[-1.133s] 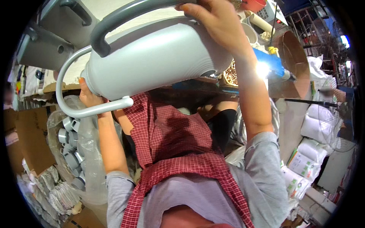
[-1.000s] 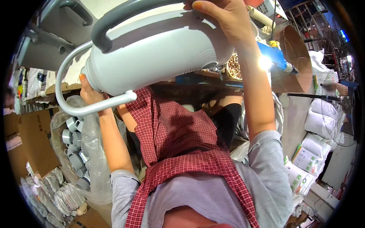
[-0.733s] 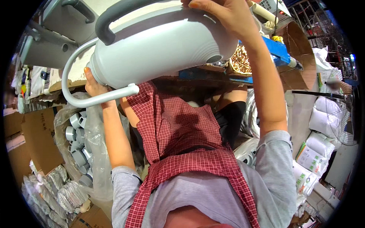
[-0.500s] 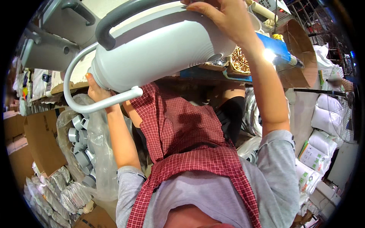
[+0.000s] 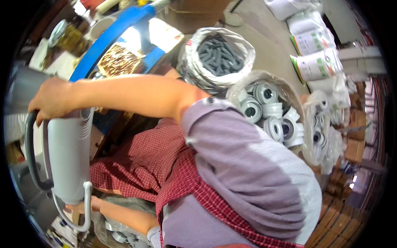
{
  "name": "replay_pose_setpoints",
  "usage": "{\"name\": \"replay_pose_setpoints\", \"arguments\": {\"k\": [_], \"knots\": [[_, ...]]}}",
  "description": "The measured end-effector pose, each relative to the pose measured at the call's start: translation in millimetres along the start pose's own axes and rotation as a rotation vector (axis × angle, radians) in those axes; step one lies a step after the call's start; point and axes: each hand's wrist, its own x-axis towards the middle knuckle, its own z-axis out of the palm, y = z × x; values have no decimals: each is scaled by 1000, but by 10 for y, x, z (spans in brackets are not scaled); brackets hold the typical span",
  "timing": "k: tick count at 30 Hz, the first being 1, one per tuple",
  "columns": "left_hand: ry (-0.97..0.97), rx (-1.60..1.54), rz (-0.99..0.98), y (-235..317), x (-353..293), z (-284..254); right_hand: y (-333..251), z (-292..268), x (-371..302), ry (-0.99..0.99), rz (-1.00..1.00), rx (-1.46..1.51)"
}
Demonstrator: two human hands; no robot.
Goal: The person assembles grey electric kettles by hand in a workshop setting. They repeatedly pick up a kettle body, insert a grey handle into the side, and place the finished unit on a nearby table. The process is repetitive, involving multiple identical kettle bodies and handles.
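Observation:
A pale grey vacuum flask body (image 5: 68, 157) with a dark grey side handle (image 5: 31, 153) and a light grey hoop-shaped carrying handle (image 5: 87, 206) is at the left of the view. My right hand (image 5: 53, 99) is closed around its far end, fingers curled near the top of the dark handle. At the near end my left hand (image 5: 84, 205) grips the flask beside the hoop; part of its fingers is hidden behind the body.
A blue-edged bench (image 5: 120, 31) holds a tray of copper-coloured small parts (image 5: 118, 60). To the right stand a white sack of dark grey handles (image 5: 219, 56) and a clear bag of grey round parts (image 5: 264, 109). White packages (image 5: 316, 64) are stacked on the floor beyond.
The view has swung to the right, so the flask now appears at the left and stands more upright in the picture. Both hands still hold it. Sacks of parts have come into view.

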Motion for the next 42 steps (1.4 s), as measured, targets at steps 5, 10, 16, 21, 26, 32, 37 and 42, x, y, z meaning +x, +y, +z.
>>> {"name": "replay_pose_setpoints", "arguments": {"k": [5, 10, 16, 21, 26, 32, 37, 42], "knots": [[-263, -98, 48, 76, 6, 0, 139, 8, -130, 106, 47, -5], [-367, -107, 115, 600, -370, 77, 201, -254, -1692, 686, -100, 155], [-262, 12, 112, 707, -521, -361, 867, -1375, -5871, 703, 1070, -319], [-214, 50, 47, 779, -734, -669, 1194, -1163, -7195, 35, 1089, -946], [-243, 15, -74, 752, -834, -731, 1658, -1335, -7304, -454, 1111, -927], [-280, -127, -280, 492, -910, -840, 244, -2760, -5484, -320, 1367, -566], [-342, -303, -382, 313, -899, -870, -114, -2205, -3830, 345, 669, -24], [-205, -427, -530, 206, -815, -1115, -526, -1147, -2545, 419, -95, 89]]}}
